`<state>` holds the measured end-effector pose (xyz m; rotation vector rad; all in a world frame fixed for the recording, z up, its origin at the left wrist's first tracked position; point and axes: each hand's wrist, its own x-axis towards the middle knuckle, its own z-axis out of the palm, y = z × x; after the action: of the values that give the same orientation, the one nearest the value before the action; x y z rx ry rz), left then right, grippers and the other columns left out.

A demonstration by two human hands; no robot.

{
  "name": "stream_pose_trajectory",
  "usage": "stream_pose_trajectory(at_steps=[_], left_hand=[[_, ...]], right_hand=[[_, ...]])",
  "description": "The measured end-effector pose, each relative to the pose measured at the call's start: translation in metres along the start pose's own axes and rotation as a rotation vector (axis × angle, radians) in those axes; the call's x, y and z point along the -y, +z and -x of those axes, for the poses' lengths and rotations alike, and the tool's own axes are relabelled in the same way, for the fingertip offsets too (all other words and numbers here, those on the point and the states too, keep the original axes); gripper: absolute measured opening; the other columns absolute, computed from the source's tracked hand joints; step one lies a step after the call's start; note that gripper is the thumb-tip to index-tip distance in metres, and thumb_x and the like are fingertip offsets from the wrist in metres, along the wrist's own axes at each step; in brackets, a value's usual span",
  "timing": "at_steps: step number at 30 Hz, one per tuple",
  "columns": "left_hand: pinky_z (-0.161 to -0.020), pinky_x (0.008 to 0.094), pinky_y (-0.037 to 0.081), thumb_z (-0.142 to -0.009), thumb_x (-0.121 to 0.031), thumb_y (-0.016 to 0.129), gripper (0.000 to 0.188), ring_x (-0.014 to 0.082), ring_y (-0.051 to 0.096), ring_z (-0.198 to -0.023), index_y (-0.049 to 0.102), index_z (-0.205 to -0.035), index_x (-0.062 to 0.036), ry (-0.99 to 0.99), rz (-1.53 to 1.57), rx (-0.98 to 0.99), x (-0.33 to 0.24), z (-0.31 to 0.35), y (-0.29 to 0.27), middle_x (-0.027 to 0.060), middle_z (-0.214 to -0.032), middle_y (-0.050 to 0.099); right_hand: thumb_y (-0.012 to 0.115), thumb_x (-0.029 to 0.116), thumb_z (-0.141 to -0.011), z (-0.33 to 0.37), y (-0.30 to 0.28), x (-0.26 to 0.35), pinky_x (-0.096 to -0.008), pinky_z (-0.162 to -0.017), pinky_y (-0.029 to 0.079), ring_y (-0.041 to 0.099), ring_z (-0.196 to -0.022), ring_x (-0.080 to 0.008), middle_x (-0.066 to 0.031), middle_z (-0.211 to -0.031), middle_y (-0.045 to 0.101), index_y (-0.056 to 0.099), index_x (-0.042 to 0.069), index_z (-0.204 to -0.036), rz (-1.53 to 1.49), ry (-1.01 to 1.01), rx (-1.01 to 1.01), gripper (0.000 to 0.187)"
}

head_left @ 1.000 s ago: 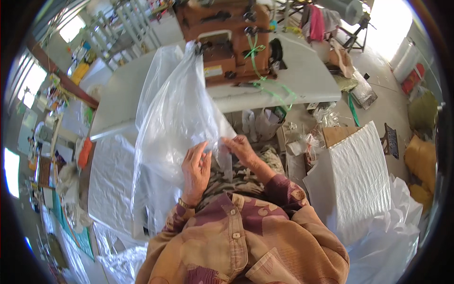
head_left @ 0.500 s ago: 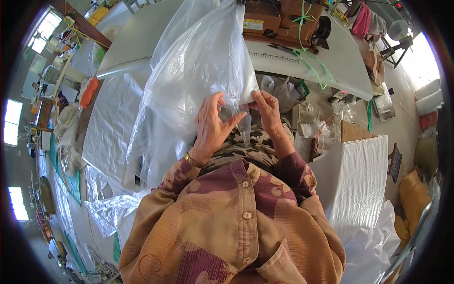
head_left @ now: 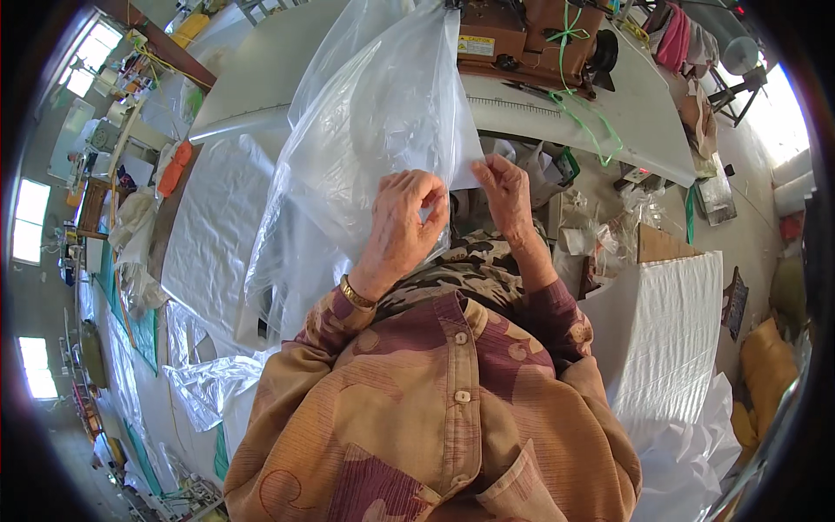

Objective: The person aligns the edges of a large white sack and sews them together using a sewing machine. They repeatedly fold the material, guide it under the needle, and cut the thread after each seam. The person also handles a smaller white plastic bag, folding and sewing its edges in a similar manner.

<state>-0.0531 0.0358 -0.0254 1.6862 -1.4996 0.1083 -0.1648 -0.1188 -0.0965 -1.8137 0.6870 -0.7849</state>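
A large translucent plastic sheet (head_left: 365,113) drapes from the sewing machine (head_left: 522,43) down over the near edge of the table toward my lap. My right hand (head_left: 511,198) pinches the sheet's right edge between thumb and forefinger. Close beside it, my left hand (head_left: 404,224) has its fingers curled in and its thumb near the forefinger, closed on the sheet's lower edge. The exact pinch of the left hand is partly hidden by its own fingers. A narrow gap separates the two hands.
The brown sewing machine stands on a pale tabletop (head_left: 644,122) with a ruler strip along it. Green string (head_left: 587,122) hangs from the machine. A white-covered block (head_left: 665,339) stands at my right, and a plastic-covered surface (head_left: 217,235) at my left.
My left hand's thumb and fingers have come together, and the hand has turned inward. The plastic tip that hung between my hands is out of sight. My right hand keeps its pinch.
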Motion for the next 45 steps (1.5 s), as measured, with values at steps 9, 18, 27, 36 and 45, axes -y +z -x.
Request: stream_pose_trajectory(at_steps=[9, 18, 27, 36, 45], left_hand=[[-0.077, 0.0331, 0.045, -0.085, -0.004, 0.069, 0.012, 0.0181, 0.056, -0.06, 0.057, -0.085, -0.0056, -0.073, -0.017, -0.01, 0.005, 0.006, -0.003, 0.0029, -0.068, 0.058], [-0.063, 0.0259, 0.051, -0.1, -0.017, 0.062, 0.018, 0.0101, 0.06, -0.066, 0.064, -0.106, -0.0001, -0.412, 0.413, 0.196, 0.002, 0.01, -0.01, 0.0038, -0.079, 0.07], [-0.07, 0.0311, 0.052, -0.088, -0.004, 0.071, 0.023, 0.0176, 0.061, -0.067, 0.067, -0.11, -0.0006, -0.017, 0.037, 0.148, 0.001, 0.011, -0.033, 0.0068, -0.09, 0.069], [-0.063, 0.0265, 0.049, -0.081, 0.002, 0.075, 0.019, 0.0128, 0.059, -0.066, 0.067, -0.098, -0.0001, -0.101, 0.129, 0.305, 0.021, 0.001, -0.013, 0.0047, -0.088, 0.063], [-0.056, 0.0216, 0.045, -0.088, -0.003, 0.073, 0.013, 0.0042, 0.056, -0.065, 0.06, -0.092, -0.0018, -0.32, 0.357, 0.206, 0.009, 0.001, -0.019, -0.0014, -0.076, 0.059]], right_hand=[[0.073, 0.011, -0.083, 0.034, -0.012, 0.03, -0.0433, -0.078, 0.049, 0.064, -0.086, -0.0359, -0.0141, -0.093, 0.067, 0.067, 0.002, -0.098, 0.2, -0.426, -0.165, 0.019], [0.082, 0.045, -0.076, 0.072, 0.025, 0.035, -0.0426, -0.083, 0.049, 0.062, -0.096, -0.0312, -0.0138, -0.102, 0.063, 0.059, 0.001, -0.112, 0.003, -0.227, 0.175, 0.062], [0.067, 0.005, -0.089, 0.07, 0.023, 0.024, -0.0324, -0.077, 0.049, 0.061, -0.078, -0.0234, -0.01, -0.085, 0.066, 0.062, 0.0, -0.097, -0.295, -0.1, 0.208, 0.01], [0.071, 0.008, -0.085, 0.061, 0.0, 0.044, -0.0405, -0.078, 0.051, 0.068, -0.09, -0.0333, -0.0136, -0.093, 0.07, 0.059, 0.001, -0.108, -0.34, 0.046, 0.293, 0.026], [0.068, 0.013, -0.091, 0.059, 0.005, 0.02, -0.0374, -0.075, 0.052, 0.068, -0.085, -0.0243, -0.0117, -0.091, 0.07, 0.061, 0.003, -0.112, 0.242, -0.341, 0.159, 0.024]])
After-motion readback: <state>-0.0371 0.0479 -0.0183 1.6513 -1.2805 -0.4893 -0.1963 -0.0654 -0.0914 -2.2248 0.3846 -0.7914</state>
